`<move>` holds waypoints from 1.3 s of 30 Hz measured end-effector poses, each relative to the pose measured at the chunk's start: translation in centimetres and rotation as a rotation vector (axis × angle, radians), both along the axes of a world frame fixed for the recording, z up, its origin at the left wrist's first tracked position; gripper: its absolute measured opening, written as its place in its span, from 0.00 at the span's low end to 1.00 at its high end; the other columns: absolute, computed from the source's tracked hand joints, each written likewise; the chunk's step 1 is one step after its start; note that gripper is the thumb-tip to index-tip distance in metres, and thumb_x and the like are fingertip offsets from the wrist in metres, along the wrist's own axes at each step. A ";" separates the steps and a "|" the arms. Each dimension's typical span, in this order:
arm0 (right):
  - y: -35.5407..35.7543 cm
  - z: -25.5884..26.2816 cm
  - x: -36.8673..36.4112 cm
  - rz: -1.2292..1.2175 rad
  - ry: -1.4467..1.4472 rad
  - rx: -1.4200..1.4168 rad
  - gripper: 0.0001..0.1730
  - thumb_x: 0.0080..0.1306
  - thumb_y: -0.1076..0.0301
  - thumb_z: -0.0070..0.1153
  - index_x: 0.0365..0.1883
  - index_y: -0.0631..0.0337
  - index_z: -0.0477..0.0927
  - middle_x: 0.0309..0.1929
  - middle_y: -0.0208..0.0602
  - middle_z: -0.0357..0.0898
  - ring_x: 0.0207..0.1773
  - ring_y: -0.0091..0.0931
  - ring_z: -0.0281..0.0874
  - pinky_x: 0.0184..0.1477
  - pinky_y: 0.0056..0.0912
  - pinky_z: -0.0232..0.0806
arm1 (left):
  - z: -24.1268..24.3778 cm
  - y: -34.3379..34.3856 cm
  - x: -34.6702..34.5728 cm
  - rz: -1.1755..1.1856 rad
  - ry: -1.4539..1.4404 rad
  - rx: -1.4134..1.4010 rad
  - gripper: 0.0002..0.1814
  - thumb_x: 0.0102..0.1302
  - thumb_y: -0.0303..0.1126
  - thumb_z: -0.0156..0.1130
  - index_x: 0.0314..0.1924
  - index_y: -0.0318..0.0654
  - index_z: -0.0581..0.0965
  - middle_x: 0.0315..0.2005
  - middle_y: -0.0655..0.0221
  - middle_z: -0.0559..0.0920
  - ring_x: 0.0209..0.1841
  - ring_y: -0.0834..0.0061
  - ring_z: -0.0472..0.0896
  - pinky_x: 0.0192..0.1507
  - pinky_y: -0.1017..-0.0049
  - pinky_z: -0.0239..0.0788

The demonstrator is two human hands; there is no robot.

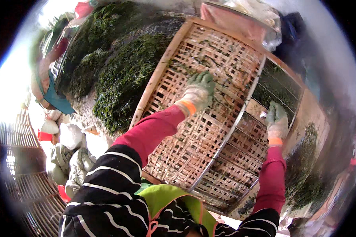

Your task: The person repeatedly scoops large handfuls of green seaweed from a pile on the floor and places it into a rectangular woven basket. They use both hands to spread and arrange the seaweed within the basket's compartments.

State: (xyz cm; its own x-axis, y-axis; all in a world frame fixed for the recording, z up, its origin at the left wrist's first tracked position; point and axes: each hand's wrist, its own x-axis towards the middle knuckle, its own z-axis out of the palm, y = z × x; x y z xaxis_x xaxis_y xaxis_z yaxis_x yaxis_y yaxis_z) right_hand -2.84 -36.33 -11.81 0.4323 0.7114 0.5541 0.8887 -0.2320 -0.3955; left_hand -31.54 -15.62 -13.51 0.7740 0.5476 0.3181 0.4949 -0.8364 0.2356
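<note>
A wood-framed tray of woven slats (178, 154) lies tilted across the middle, with bits of green plant matter scattered on its weave. My left hand (200, 86), in a white and green coated glove, rests palm down over the upper middle of the weave. Whether it pinches anything is hidden beneath it. My right hand (276, 118), gloved alike, is at the right part of the tray, beside a barred metal frame (240, 114). A small white thing shows at its fingertips; the grip on it is unclear. Dark green plant matter (274, 80) lies behind the bars.
Large heaps of dark green leafy matter (130, 71) lie left of the tray. Another heap (305, 174) is at the right. A pink-sided container (231, 20) with clear plastic stands beyond the tray. White sacks (71, 136) and slatted racks (32, 189) are at the lower left.
</note>
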 end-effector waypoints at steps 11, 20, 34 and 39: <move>18.8 2.7 -12.8 0.193 -0.109 -0.226 0.36 0.67 0.67 0.63 0.72 0.57 0.68 0.77 0.50 0.64 0.77 0.45 0.63 0.74 0.43 0.62 | 1.1 12.6 -20.3 0.446 -0.426 0.159 0.19 0.61 0.33 0.68 0.53 0.45 0.82 0.65 0.58 0.77 0.68 0.49 0.72 0.68 0.56 0.66; 22.5 -3.0 -27.3 -0.077 -0.415 -0.489 0.25 0.67 0.62 0.60 0.63 0.56 0.78 0.64 0.52 0.75 0.62 0.48 0.76 0.63 0.48 0.71 | -9.7 15.6 -47.2 0.912 -0.259 0.030 0.32 0.71 0.44 0.59 0.71 0.39 0.69 0.73 0.47 0.66 0.75 0.45 0.63 0.76 0.52 0.53; 60.5 -2.7 -30.0 0.344 0.495 -0.656 0.27 0.69 0.57 0.59 0.64 0.58 0.76 0.54 0.42 0.83 0.56 0.34 0.78 0.61 0.38 0.68 | -13.5 15.6 -49.4 0.955 -0.308 -0.469 0.37 0.72 0.47 0.54 0.75 0.33 0.63 0.77 0.52 0.62 0.79 0.51 0.56 0.79 0.53 0.43; 64.9 -9.7 -34.3 0.290 -0.072 -0.943 0.36 0.71 0.44 0.57 0.70 0.58 0.73 0.63 0.49 0.81 0.66 0.39 0.77 0.66 0.43 0.69 | -11.8 16.5 -49.9 0.878 -0.133 -0.340 0.39 0.73 0.48 0.53 0.77 0.35 0.61 0.78 0.53 0.59 0.80 0.51 0.54 0.80 0.53 0.41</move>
State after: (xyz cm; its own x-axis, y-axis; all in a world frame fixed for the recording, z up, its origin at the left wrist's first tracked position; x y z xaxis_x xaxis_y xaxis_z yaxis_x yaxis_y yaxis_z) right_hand -37.10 28.56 -21.48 0.1592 0.9480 -0.2757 0.9755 -0.1940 -0.1035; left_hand -81.43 0.92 -25.28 0.0106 0.9959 0.0900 0.8659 -0.0542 0.4973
